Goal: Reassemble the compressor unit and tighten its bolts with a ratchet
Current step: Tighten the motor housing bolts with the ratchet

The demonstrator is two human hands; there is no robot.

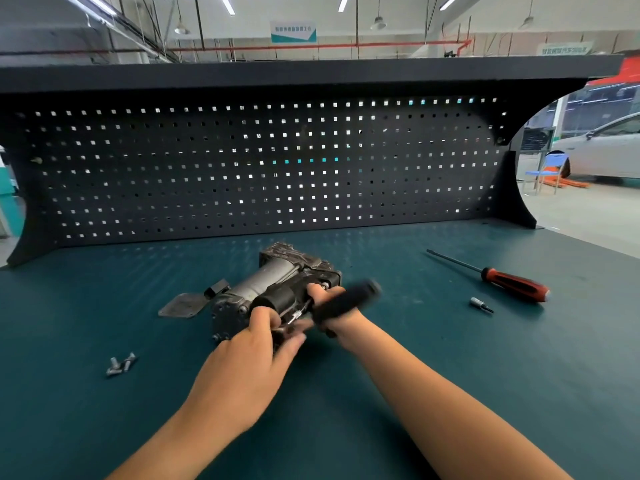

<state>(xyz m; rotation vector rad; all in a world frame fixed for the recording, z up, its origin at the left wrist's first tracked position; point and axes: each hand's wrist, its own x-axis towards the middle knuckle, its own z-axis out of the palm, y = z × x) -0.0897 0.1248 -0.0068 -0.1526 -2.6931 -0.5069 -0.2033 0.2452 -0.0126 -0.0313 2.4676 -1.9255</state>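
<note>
Blur smears the ratchet (346,299) along its black handle, so we cannot make out its far tip. Our right hand (337,322) is clenched round that handle, which covers most of the palm. Our left hand (256,344) pinches the tool's thin metal shaft, thumb above and fingers below. The working end and whatever it meets are hidden behind those fingers.

The compressor unit (277,285) lies on the bench mat (450,358) directly beyond both grips, its near end against the left hand. Its silver cylinder runs lengthwise from the left grip away and to the right. The ratchet's long axis lies nearly parallel, slanting from the left grip out past the right one.

Left of the grips a flat plate (183,304) sits just beside the unit, and loose bolts (119,365) lie nearer us. Well right of the grips lie a screwdriver (512,280) and a small bit (479,304), apart from each other.
</note>
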